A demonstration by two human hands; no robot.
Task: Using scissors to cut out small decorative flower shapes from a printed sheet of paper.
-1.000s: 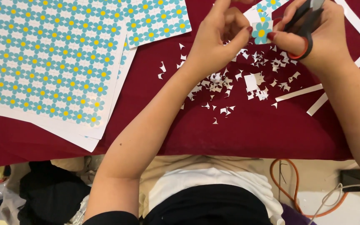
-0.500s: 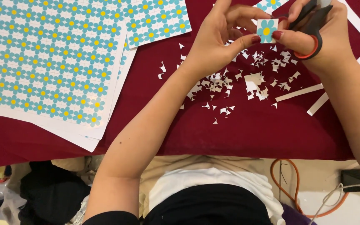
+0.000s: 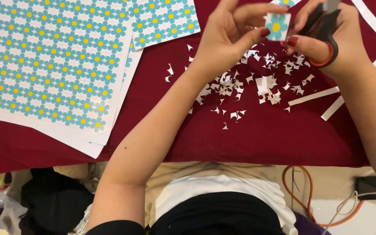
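Paper sheets of blue flowers lie far left on the red desk. The left hand pinches a cut-out flower by its edge; it looks light, flimsy and easily creased. Just right, the right hand grips scissors. Scraps lie beneath.

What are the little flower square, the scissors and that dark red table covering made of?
Flower square: thin printed paper, matte, white cut edges; held by the left hand.
Scissors in the right hand: black and orange handles, probably plastic; blades barely visible.
Red covering: looks like soft matte cloth, perhaps felt.
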